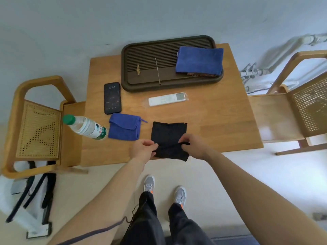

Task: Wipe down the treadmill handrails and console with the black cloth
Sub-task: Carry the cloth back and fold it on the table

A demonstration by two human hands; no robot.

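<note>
Head view, looking down: black cloth (168,137) flat near the 6 o'clock edge of the tabletop (221,121), its near part bunched up. Left hand (144,148) pinching the cloth's near left edge; right hand (192,145) pinching its near right corner. Both hands closed on the cloth.

Just at 9 o'clock from the cloth, a small folded blue cloth (124,127). Further at 9 o'clock, a water bottle (85,127) with a green cap, tipped over the tabletop's left edge. At 11 o'clock, a dark phone (112,98) lying flat. At 12 o'clock, a white remote (167,99) in clear wrap. Behind those, a dark slatted tray (141,55) holding a big folded blue towel (199,61). Wooden chairs at 9 o'clock (39,128) and 3 o'clock (300,106). At 6 o'clock, on the floor, two grey shoes (149,183).
</note>
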